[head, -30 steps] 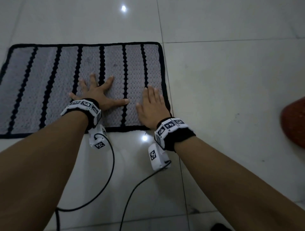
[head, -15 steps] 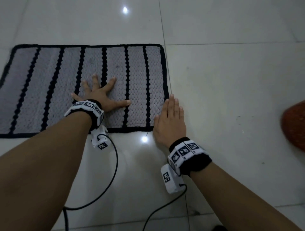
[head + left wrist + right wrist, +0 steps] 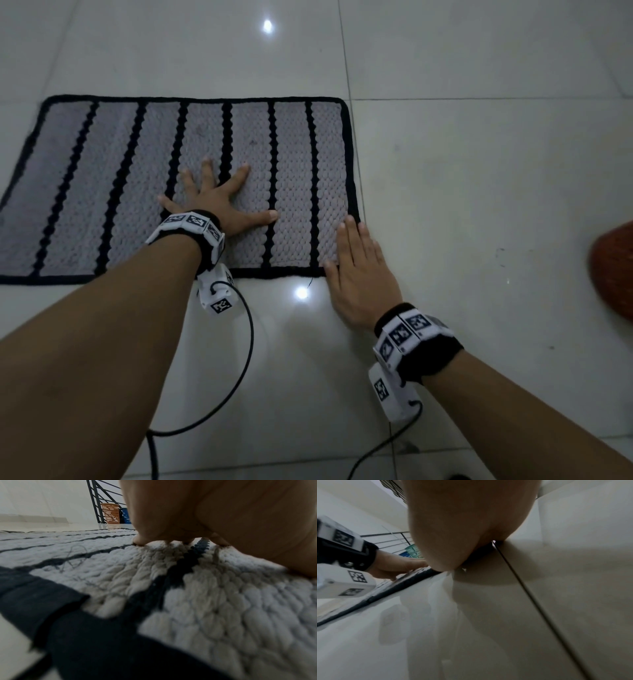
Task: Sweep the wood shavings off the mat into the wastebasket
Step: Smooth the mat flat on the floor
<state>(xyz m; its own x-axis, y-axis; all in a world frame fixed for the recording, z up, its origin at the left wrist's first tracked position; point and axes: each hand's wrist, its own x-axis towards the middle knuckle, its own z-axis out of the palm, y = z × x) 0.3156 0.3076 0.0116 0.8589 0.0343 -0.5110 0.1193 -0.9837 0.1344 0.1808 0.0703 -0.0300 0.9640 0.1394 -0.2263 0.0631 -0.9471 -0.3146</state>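
A grey knitted mat [image 3: 137, 178] with black stripes and a black border lies on the pale tiled floor. My left hand [image 3: 215, 202] presses flat on the mat's near right part, fingers spread; from the left wrist view its fingertips [image 3: 139, 542] touch the weave [image 3: 240, 608]. My right hand [image 3: 356, 270] lies flat, fingers together, over the mat's near right corner, mostly on the tile. An orange wastebasket [image 3: 613, 270] shows at the right edge. I cannot make out any wood shavings.
White glossy tiles [image 3: 479, 154] surround the mat. Wrist-camera cables [image 3: 246, 342] trail across the floor toward me. Far off in the left wrist view stand an orange basket [image 3: 110, 513], a blue basket [image 3: 126, 515] and a black metal railing [image 3: 99, 500].
My right hand has slid right and toward me, from the mat's last grey strip to its near right corner and onto the tile. The left hand has stayed in place.
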